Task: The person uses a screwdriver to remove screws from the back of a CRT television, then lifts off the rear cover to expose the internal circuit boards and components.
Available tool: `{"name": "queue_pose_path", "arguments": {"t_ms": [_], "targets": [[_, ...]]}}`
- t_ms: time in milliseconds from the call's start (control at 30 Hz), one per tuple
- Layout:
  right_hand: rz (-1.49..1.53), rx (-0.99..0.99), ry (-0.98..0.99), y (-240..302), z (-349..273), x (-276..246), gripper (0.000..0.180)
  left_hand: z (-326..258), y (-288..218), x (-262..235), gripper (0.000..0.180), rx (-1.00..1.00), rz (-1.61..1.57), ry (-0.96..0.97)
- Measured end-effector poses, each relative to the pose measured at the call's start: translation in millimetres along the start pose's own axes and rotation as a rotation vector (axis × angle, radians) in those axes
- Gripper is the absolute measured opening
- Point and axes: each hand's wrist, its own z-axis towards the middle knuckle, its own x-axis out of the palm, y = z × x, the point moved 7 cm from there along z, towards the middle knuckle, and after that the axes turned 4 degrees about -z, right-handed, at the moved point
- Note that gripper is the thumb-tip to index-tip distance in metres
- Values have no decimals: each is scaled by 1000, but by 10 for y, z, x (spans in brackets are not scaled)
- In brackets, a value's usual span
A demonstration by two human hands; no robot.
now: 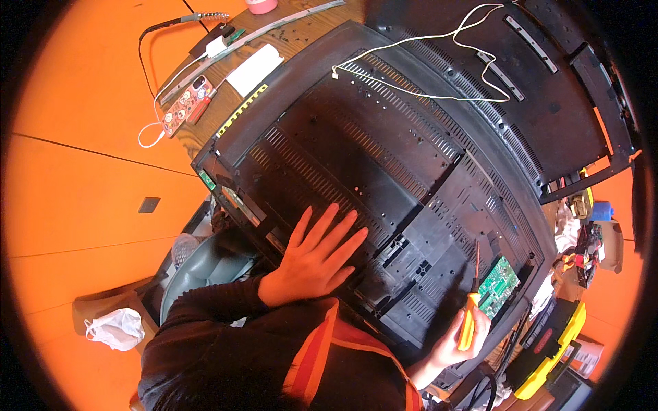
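Observation:
A large black plastic housing with rows of vent slots, like the back cover of a television (301,161), lies across the table before me. My left hand (312,264) rests flat on its near edge, fingers spread, holding nothing. In my right hand (476,334) is a screwdriver with a yellow handle (467,322), its shaft pointing up and away over the cover. Just right of the shaft sits a green circuit board (504,281) in the cover's right part. Whether the screwdriver's tip touches anything, I cannot tell.
A second black panel (473,79) stands beyond the cover, and a thin white cable (411,92) trails over both. At the far left lie a phone (184,113), white paper (253,70) and a soldering iron (175,24). A black-and-yellow toolbox (545,349) is at right.

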Motion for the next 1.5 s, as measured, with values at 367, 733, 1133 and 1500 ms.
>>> {"name": "queue_pose_path", "arguments": {"t_ms": [367, 733, 1133, 1500], "targets": [[-35, -30, -14, 66, 48, 2, 22, 13, 3, 7, 59, -15, 22, 1], [79, -37, -123, 88, 23, -74, 22, 43, -26, 30, 47, 21, 130, 24], [245, -81, -222, 51, -4, -188, 25, 30, -21, 84, 43, 37, 173, 37], [221, -72, -218, 50, 12, -236, 31, 22, -28, 113, 44, 56, 214, 34]]}}
